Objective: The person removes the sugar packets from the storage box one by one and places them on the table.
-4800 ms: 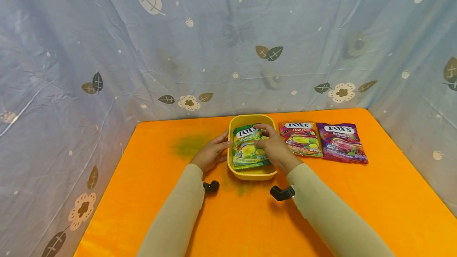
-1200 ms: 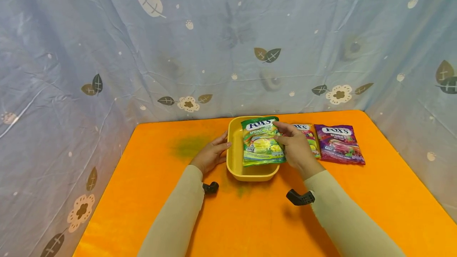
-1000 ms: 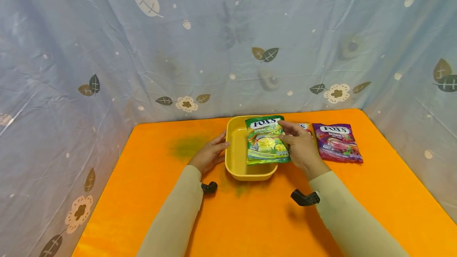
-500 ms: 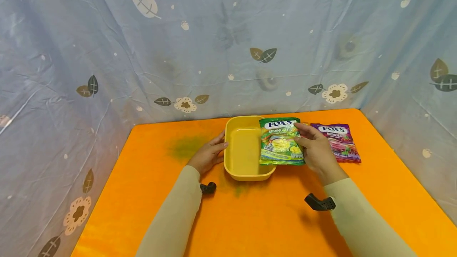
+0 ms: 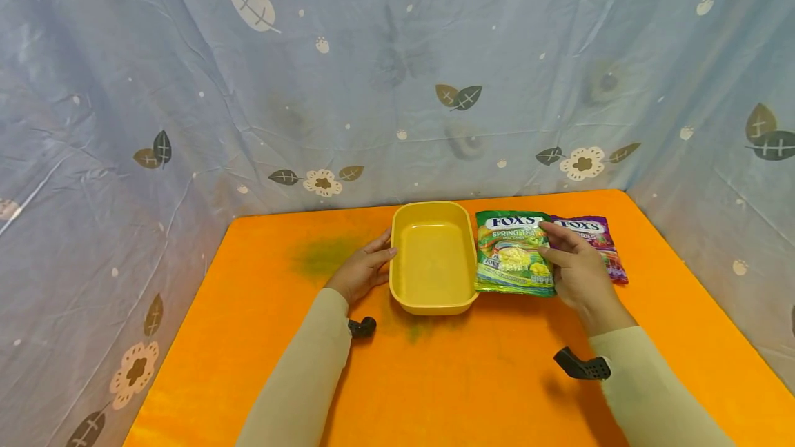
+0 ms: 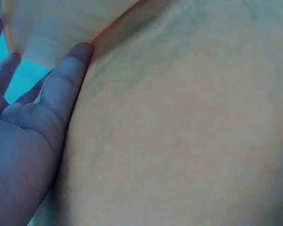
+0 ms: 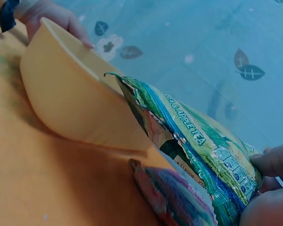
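Note:
With thumb and fingers my right hand (image 5: 584,281) pinches the right edge of a green Spring Tea candy bag (image 5: 513,254). That bag hangs in the air just right of a yellow plastic container (image 5: 433,308), tilted in the right wrist view. Below it, in the right wrist view, lies another candy bag (image 7: 177,195) on the table; from above the green bag covers it. My left hand (image 5: 362,271) touches the container's left wall with fairly straight fingers; the left wrist view shows fingertips (image 6: 80,51) against the wall. Nothing lies inside the container.
A purple Berries candy bag (image 5: 605,254) lies on the right, partly behind my right hand. The orange table (image 5: 447,378) ends at a blue patterned curtain (image 5: 348,54) behind and at both sides.
My right hand has lifted the green candy bag out of the container and carried it right, over the red Fruits bag, which it now hides from above. My left hand stays at the container.

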`<state>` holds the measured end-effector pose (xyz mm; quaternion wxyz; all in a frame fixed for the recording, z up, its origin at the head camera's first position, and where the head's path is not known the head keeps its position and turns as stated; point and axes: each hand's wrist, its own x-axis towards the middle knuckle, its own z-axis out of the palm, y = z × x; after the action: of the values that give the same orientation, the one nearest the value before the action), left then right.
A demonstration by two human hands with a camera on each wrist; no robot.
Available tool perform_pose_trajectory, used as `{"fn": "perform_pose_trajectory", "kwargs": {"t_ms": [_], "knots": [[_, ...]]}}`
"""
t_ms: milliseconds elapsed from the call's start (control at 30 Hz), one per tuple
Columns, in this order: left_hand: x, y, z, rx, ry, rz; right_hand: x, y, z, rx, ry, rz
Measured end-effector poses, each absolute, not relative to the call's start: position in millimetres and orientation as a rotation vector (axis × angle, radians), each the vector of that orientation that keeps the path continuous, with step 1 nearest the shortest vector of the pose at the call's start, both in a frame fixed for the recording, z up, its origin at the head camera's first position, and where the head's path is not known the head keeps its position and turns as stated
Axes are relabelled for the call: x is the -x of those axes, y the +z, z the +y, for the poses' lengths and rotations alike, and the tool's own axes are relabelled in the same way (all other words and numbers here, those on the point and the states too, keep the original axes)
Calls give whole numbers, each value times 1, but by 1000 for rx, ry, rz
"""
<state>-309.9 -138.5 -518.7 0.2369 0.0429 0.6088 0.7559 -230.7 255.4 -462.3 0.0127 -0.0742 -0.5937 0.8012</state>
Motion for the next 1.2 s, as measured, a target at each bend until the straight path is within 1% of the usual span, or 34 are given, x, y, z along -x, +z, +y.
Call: {"fn": "perform_pose_trajectory", "kwargs": {"t_ms": [233, 1000, 1200], "knots": [[310, -518, -139, -134, 2071, 1667, 219, -472, 266, 222, 2524, -1876], [310, -518, -139, -132, 2055, 1684, 173, -505, 277, 146, 2533, -1957], [310, -518, -139, -131, 2061, 1679, 167, -510, 280, 184, 2561, -1979]]}}
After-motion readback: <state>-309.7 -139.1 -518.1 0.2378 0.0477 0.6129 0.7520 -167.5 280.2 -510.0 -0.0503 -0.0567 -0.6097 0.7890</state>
